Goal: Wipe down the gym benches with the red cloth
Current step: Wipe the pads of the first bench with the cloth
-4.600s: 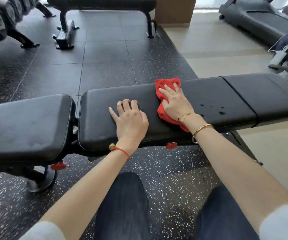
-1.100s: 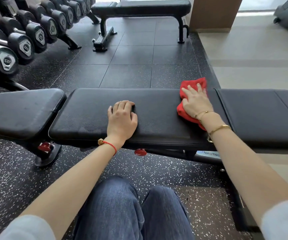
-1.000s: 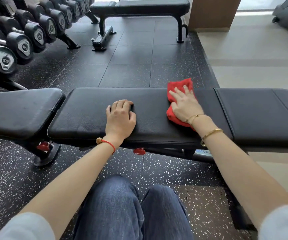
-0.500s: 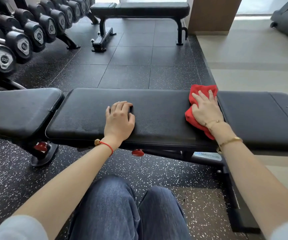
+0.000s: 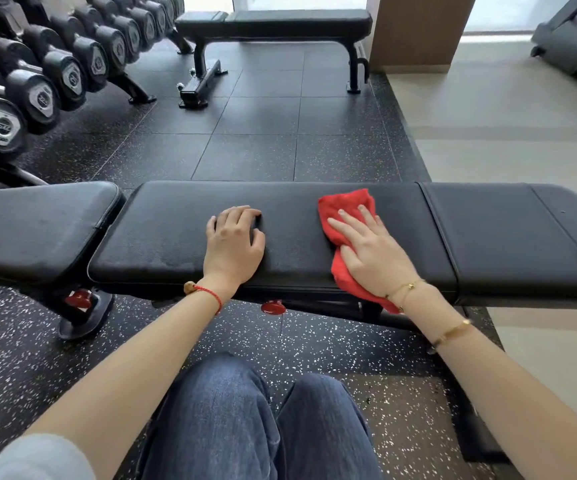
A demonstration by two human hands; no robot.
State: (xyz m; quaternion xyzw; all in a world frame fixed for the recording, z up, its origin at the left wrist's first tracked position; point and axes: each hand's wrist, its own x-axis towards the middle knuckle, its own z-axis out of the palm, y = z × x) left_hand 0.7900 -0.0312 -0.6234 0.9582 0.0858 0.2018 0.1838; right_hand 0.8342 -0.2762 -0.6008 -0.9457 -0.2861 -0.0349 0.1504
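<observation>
Right hand [image 5: 372, 252] flat, fingers straight and spread, pressing red cloth [image 5: 344, 211] onto bench [image 5: 176, 230], right of centre. Left hand [image 5: 233, 242] near, knuckles bent, fingertips and palm resting on the pad, holding nothing. Bench long axis left to right; bare pad lying both sides of cloth. Cloth's near corner hanging over the front edge, middle hidden under palm. Second bench [image 5: 280, 22] well beyond

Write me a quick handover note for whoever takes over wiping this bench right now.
Right hand: flat, pressing the red cloth on the near bench, middle pad.
Left hand: rests on that pad, fingers curled, holding nothing.
Done: cannot tell from the surface; nothing shows wet.
Left: probably the side pads, then the far bench.
</observation>
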